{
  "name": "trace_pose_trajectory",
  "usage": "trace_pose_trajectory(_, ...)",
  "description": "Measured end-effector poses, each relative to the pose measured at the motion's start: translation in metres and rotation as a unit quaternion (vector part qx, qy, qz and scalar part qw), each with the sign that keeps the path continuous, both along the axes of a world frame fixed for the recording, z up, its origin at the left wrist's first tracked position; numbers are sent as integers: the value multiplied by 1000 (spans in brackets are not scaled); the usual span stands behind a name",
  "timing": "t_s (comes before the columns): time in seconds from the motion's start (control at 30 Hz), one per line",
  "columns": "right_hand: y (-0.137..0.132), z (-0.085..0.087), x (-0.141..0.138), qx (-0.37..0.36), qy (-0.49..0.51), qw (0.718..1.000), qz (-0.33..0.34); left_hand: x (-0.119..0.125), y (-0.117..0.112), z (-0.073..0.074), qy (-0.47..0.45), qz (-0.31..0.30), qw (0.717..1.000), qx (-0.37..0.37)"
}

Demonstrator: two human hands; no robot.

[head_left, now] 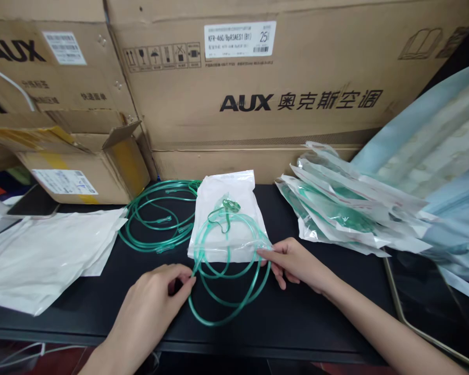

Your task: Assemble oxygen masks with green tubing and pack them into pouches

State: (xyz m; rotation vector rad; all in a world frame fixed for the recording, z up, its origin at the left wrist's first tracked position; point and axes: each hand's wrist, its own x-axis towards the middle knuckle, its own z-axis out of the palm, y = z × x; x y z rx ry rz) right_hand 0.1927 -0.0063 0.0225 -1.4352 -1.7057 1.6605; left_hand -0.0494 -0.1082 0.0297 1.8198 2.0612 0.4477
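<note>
A coil of green tubing (226, 276) lies half inside a white pouch (226, 203) on the black table (297, 317). My left hand (156, 299) pinches the coil at its left side, near the pouch's lower left corner. My right hand (293, 263) pinches the tubing and the pouch's clear edge at the lower right corner. The lower loops hang out of the pouch toward me.
A second green tubing coil (160, 216) lies left of the pouch. Empty white pouches (42, 255) are stacked at the left, filled pouches (344, 208) at the right. Large cardboard boxes (297, 78) stand behind; a small open box (82, 166) sits back left.
</note>
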Motion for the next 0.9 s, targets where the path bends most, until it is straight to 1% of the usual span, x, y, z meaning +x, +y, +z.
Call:
trace_pose_trajectory(0.13, 1, -4, 1, 8, 5, 1000, 7, 9, 20, 4, 28, -6, 999, 27)
trace_pose_trajectory(0.23, 2, -5, 2, 11, 3, 1000, 23, 7, 32, 1, 54, 23, 997, 48)
trace_pose_trajectory(0.3, 2, -4, 3, 15, -6, 999, 33, 2, 39, -3, 76, 51, 991, 97)
trace_pose_trajectory(0.33, 2, -3, 3, 17, -14, 999, 37, -1, 43, -5, 78, 54, 987, 128)
trace_pose_trajectory(0.37, 1, -2, 3, 19, -23, 999, 41, -4, 47, -7, 71, 44, 985, 151)
trace_pose_trajectory(0.43, 1, 0, 3, 27, -31, 998, 36, -11, 54, -10, 36, -7, 988, 151)
trace_pose_trajectory(0.5, 2, 3, 5, 42, -15, 999, 24, -15, 61, -10, -2, -55, 991, 119)
trace_pose_trajectory(0.53, 2, 4, 6, 47, 1, 999, 22, -16, 63, -10, -13, -68, 992, 106)
trace_pose_trajectory(0.6, 3, 6, 7, 47, 28, 998, 34, -16, 66, -8, -19, -77, 992, 101)
trace_pose_trajectory(0.7, 4, 7, 8, 39, 31, 996, 70, -16, 67, -6, -33, -91, 990, 104)
trace_pose_trajectory(0.77, 5, 7, 8, 44, 34, 996, 74, -17, 67, -6, -60, -95, 988, 109)
trace_pose_trajectory(0.83, 5, 5, 7, 53, 47, 996, 51, -17, 66, -5, -112, -98, 983, 107)
trace_pose_trajectory(0.87, 6, 4, 7, 58, 53, 996, 34, -17, 66, -5, -161, -98, 977, 97)
trace_pose_trajectory(0.9, 7, 3, 7, 64, 57, 996, 16, -16, 65, -4, -229, -91, 966, 82)
